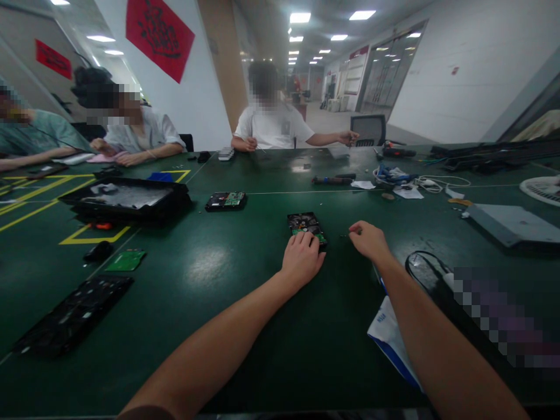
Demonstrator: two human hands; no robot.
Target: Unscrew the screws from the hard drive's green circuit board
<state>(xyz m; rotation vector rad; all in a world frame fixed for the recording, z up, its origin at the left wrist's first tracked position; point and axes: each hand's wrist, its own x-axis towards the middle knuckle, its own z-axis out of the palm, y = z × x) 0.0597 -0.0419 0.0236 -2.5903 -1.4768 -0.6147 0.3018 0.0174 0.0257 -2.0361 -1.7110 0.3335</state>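
A hard drive (305, 221) lies on the green tabletop in front of me, its black casing and green circuit board facing up. My left hand (303, 256) rests over its near end, fingers curled onto the board and thumb along the right side. To the right of the drive, my right hand (368, 238) hovers low over the table with thumb and forefinger pinched together. Whatever is between those fingertips is too small to make out. A few tiny parts, perhaps screws (343, 235), lie just left of that hand.
Another hard drive (226, 201) lies further left, near a black tray (126, 195). A green circuit board (126, 261) and a long black panel (74, 315) are at left. A white-and-blue packet (389, 332) lies under my right forearm. A power screwdriver (333, 179) lies beyond; several people sit across.
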